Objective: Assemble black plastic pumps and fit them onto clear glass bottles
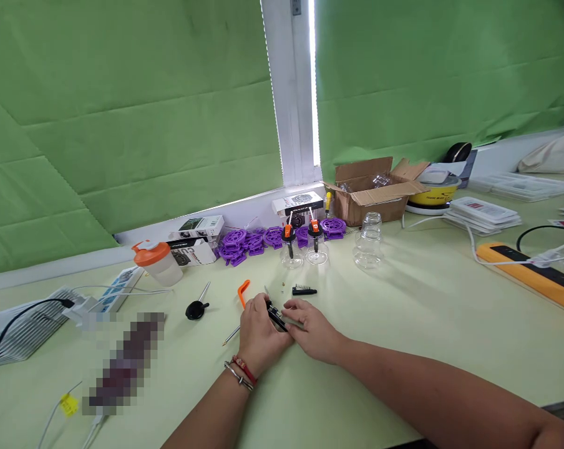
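Near the table's front middle, my left hand (259, 329) is closed around a black plastic part (276, 317) with small light-coloured pieces along it. My right hand (312, 330) pinches a thin greyish strip (294, 322) against that part; its exact kind is unclear. Just beyond my hands lie a black piece with a coil spring (304, 290), tiny brass-coloured bits (282, 285) and an orange lever (243, 293). A thin metal tube with a brass-coloured tip (231, 336) is beside my left wrist. Further left rests a round black cap with a stem (196, 310).
Behind stand two glass vessels with black-and-orange tops (316, 240), stacked clear glasses (369, 243), purple plastic parts (235, 244) and an open cardboard box (373, 193). An orange-lidded cup (159, 262) is at left. A yellow-orange power strip (539, 277) lies right.
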Motion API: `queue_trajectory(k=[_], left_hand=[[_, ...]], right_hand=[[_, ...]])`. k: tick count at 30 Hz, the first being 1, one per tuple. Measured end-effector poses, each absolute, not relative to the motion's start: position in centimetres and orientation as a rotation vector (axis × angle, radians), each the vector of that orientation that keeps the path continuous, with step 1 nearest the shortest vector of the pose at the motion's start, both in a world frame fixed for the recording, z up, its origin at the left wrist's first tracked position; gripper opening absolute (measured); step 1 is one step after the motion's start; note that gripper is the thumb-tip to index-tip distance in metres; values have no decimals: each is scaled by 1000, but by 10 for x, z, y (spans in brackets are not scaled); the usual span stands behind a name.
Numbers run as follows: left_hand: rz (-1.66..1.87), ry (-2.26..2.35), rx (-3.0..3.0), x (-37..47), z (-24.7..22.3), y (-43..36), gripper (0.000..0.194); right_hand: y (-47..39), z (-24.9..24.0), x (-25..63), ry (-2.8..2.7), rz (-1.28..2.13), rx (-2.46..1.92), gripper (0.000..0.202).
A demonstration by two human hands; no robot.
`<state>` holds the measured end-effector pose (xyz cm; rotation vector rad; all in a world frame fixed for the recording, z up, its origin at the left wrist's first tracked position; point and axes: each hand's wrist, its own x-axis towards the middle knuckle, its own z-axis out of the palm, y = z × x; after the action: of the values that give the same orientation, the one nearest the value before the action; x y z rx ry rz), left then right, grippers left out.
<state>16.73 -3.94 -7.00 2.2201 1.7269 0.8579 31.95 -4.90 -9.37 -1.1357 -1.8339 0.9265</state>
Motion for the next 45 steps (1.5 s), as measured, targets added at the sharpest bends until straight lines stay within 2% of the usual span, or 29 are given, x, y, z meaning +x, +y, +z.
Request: queue_trajectory(k=[5,45], left_hand=[[871,1721,2236,167,-70,-39,54],[849,1729,2217,168,-68,-40,51]], right_hand=[[-48,-94,319,-1822,934,-1140,35],[-49,-97,316,-1935,773,-1208,31]])
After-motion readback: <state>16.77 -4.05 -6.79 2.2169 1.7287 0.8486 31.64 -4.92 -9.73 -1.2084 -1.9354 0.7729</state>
